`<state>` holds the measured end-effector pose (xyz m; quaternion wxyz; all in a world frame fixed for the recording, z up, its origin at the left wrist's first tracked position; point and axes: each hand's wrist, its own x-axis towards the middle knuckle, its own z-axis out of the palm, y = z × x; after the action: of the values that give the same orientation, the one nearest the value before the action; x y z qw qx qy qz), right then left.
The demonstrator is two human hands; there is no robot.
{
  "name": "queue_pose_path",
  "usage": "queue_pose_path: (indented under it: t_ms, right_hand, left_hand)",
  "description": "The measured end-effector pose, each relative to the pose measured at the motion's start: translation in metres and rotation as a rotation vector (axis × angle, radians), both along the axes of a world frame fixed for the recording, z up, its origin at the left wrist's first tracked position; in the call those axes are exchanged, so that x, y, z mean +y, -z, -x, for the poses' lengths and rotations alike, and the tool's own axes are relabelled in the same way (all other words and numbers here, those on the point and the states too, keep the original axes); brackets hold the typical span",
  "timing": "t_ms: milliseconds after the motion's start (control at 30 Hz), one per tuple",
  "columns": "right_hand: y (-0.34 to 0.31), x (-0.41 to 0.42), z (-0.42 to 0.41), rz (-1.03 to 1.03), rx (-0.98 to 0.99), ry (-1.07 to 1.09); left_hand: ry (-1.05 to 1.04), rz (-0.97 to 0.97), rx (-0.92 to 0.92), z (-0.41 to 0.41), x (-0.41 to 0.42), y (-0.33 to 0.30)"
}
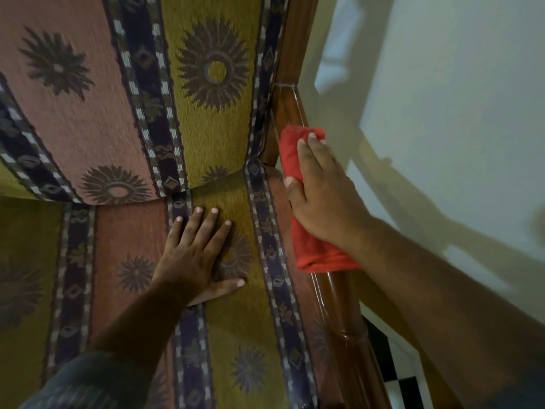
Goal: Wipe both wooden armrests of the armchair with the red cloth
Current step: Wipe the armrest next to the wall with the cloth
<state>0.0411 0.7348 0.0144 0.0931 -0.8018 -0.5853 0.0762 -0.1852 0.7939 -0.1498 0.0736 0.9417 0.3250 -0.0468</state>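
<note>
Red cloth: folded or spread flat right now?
Folded. The red cloth sits as a thick, narrow pad along the wooden armrest, pressed under the right hand, with a doubled edge at its near end.

Armchair seat and its right wooden armrest

The patterned seat cushion (236, 320) bears the left hand (194, 255), pressed flat with fingers spread. On the glossy wooden armrest (339, 305) just beside it lies the red cloth (309, 246), folded lengthwise, under the right hand (321, 202).

Glossy varnished wood armrest (339, 293), soft matt red cloth (309, 246), coarse woven upholstery seat (124, 231).
</note>
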Motion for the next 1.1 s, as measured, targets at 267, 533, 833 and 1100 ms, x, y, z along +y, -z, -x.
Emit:
queue_pose_path:
  t_ms: [267,533,833,1100]
  right_hand:
    - [-0.008,0.096,-0.028,-0.04,-0.034,0.035]
    - [-0.012,0.024,-0.014,0.013,0.032,-0.028]
    - [0.003,0.049,-0.02,0.082,-0.111,-0.033]
    - [0.002,-0.04,0.017,0.072,-0.099,-0.129]
  left_hand:
    - [0.025,0.003,-0.035,0.001,0.002,0.008]
    - [0.027,0.014,-0.073,0.001,0.002,0.008]
    - [0.018,-0.063,-0.043,0.001,-0.003,0.014]
    - [0.014,-0.097,-0.038,0.001,-0.003,0.012]
